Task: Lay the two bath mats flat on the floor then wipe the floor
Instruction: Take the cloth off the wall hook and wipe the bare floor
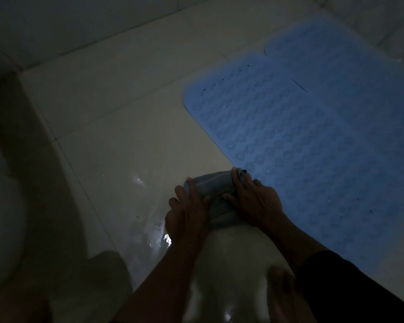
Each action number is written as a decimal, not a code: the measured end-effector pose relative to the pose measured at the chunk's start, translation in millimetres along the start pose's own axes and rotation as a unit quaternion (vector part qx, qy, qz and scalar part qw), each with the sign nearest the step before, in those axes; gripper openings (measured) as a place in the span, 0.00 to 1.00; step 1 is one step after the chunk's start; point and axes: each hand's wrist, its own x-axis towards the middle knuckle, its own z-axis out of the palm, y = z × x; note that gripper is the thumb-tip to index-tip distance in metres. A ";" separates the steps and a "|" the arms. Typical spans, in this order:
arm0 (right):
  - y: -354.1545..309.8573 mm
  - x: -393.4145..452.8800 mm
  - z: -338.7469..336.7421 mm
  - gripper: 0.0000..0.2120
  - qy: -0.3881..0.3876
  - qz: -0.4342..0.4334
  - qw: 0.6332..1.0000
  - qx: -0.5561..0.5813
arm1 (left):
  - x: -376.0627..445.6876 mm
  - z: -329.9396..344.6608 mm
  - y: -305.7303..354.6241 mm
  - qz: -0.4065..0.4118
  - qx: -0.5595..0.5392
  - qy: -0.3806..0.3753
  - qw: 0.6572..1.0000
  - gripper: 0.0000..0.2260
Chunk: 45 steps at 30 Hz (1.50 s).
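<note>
Far left of frame: pale curved fixture [2,206], dim, likely a toilet base; too dark to be sure.

Centre left: cream tiled floor [117,117], grout lines running diagonally. Wet sheen and bright glints low centre-left, so water on the tiles there, presumably what the wiping is for.

Lower centre: left hand [187,210] pressing down on the near-left end of a grey cloth [210,183], fingers spread fairly wide and nearly straight over it, flattening rather than gripping. Cloth bunched into a thick wad, touching the floor, just beside the mat's edge.

Just right of that: right hand [254,199] on the cloth's far-right end, fingers curled round the folded edge, thumb reaching across toward the left hand. Two-handed hold probably for pressure and to keep the wad together during strokes.

Right half of frame: blue bath mats [313,127] lying flat, studded with round bumps; a seam or notch near the top suggests two pieces abutting, not certain. Laying step looks finished; wiping under way.

Lower right: dark sleeve [359,287].
</note>
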 end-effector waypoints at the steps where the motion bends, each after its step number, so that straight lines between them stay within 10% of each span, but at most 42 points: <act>1: -0.3 9.4 -0.4 0.39 0.005 -0.007 1.000 -0.001 | 6.0 0.8 0.0 -0.003 0.010 -0.003 1.000 0.32; 21: -7.4 160.1 -13.1 0.34 0.142 -0.126 0.979 0.067 | 124.8 -42.6 3.2 -0.192 0.000 -0.038 0.981 0.30; 45: -54.7 254.2 -54.5 0.32 0.138 -0.040 0.988 0.060 | 251.9 -78.3 -42.0 -0.170 0.000 -0.050 0.984 0.31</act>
